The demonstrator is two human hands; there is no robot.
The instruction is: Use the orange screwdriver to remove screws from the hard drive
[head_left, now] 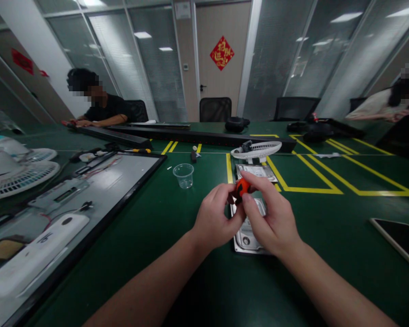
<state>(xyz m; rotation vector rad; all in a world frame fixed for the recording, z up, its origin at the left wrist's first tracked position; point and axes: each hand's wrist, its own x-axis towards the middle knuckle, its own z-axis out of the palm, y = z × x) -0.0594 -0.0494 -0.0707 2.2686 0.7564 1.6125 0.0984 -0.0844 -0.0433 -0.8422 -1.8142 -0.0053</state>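
In the head view my right hand [272, 213] pinches a short orange-and-black handle [242, 186], which looks like a screwdriver's. My left hand [216, 215] closes on the same tool from the left, its fingertips at the dark part below the orange; the tool's tip is hidden. Beneath both hands a silver hard drive [247, 243] lies flat on the green table, partly covered by them. A second hard drive [259, 171] lies just behind. Left of my hands stands a clear plastic cup [184, 176].
A flat panel [112, 181] with electronics fills the left side, with a yellow-and-black tool [141, 151] at its far edge. Behind the drives sits a white fan grille [259, 150]. A phone [398, 238] lies at right. Two people sit across the table [150, 268].
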